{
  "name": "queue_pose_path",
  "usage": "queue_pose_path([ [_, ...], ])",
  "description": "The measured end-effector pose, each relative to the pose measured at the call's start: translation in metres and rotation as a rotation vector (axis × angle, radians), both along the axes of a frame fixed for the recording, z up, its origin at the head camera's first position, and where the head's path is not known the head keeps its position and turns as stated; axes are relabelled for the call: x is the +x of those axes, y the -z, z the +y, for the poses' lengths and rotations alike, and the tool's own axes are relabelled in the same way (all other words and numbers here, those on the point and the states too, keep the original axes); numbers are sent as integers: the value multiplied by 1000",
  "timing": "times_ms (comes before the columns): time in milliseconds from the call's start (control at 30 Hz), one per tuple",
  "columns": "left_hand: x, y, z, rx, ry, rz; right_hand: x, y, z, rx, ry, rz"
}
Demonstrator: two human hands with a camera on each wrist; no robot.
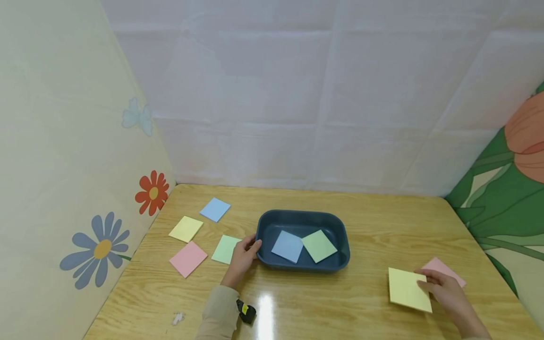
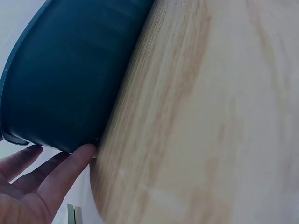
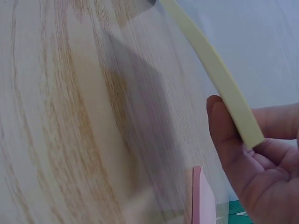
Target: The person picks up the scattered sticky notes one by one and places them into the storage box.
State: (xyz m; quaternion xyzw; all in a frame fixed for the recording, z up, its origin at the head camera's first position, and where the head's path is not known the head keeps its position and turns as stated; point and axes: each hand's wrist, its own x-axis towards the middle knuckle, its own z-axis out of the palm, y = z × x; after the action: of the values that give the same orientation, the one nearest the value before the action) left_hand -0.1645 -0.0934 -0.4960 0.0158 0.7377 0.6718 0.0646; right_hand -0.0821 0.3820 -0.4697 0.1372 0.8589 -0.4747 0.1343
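Note:
A dark blue-green plastic bin (image 1: 302,270) stands mid-table with a blue sticky note pad (image 1: 287,246) and a green sticky note pad (image 1: 319,246) lying inside. My left hand (image 1: 243,257) holds the bin's left end, thumb at the rim; the left wrist view shows fingers (image 2: 65,175) against the outer wall. Over the table's right side, my right hand (image 1: 444,290) pinches a yellow sticky note pad (image 1: 409,289) by its edge, raised above the wood. In the right wrist view that yellow pad (image 3: 222,74) sits between thumb and fingers. A pink sticky note pad (image 1: 443,270) lies partly behind the right hand.
Left of the bin lie more pads: blue (image 1: 215,209), yellow (image 1: 186,229), pink (image 1: 188,259) and green (image 1: 225,249), the last partly behind my left hand. A white backdrop (image 1: 272,94) rises behind the wooden table (image 1: 340,311), with flower-printed cloths at both sides.

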Motion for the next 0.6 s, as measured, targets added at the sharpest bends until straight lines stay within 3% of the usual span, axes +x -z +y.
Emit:
queue_pose_path([
  [600,0,2,0,-1,6,14,-1,-5,-4,-179,73,71],
])
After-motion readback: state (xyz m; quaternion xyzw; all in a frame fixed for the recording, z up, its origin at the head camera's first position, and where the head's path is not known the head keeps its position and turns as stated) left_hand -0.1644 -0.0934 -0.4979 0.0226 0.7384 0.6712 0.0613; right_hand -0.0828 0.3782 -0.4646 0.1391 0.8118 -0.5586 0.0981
